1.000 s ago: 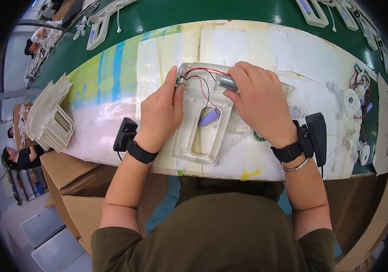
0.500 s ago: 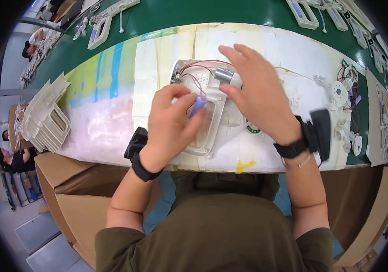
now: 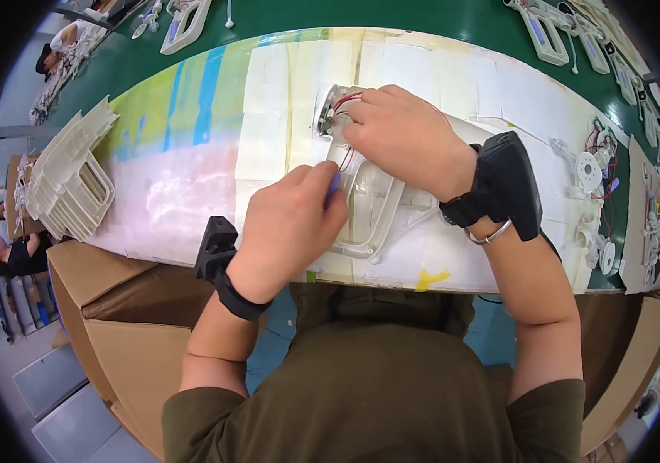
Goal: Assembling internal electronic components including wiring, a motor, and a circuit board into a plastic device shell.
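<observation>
While both hands pinch, housing [image 3: 372, 202] nears table edge [image 3: 391, 287].

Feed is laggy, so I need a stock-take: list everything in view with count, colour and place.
white plastic housing: one, bench centre, under both hands
red wires: a few, at the housing's top end
small purple part: one, at left fingertips
stacked white frames: one pile, left bench edge
white wired parts: several, right of bench
cardboard box: one, brown, lower left
left hand: pinching the purple part
right hand: resting on the housing's top, black wrist device
</observation>
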Tool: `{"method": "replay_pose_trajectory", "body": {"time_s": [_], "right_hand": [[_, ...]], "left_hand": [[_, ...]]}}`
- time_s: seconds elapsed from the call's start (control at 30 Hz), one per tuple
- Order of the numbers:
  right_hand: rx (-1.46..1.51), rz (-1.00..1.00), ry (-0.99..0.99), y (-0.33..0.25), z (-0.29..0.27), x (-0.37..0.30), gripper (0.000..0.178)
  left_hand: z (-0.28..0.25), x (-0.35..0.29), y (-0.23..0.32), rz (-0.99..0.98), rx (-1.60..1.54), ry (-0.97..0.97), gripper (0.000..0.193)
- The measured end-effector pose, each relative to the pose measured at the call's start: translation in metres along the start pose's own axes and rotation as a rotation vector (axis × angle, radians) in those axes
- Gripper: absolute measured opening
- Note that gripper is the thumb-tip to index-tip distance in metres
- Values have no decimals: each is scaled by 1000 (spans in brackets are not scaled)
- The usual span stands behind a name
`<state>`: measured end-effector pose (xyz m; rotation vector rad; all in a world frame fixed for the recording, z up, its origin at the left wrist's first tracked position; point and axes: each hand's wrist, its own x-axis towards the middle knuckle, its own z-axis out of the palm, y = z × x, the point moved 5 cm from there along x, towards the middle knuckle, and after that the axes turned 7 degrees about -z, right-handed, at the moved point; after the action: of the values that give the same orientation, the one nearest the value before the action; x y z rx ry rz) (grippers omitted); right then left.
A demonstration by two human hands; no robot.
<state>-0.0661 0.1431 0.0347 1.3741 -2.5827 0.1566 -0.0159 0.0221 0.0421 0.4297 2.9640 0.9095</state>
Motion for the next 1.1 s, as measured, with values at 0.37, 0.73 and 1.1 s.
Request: {"method": "replay_pose_trajectory", "body": {"time_s": [0.37, 0.73, 1.1], "right_hand": [[51, 42, 2, 2, 5, -7, 10], [31, 61, -82, -2, 5, -6, 10], [120, -39, 190, -3, -18, -4, 4]], "left_hand": [[14, -9, -9, 97, 66, 181, 14], [14, -8, -14, 148, -64, 265, 12], [18, -2, -16, 87, -171, 210, 13]]}}
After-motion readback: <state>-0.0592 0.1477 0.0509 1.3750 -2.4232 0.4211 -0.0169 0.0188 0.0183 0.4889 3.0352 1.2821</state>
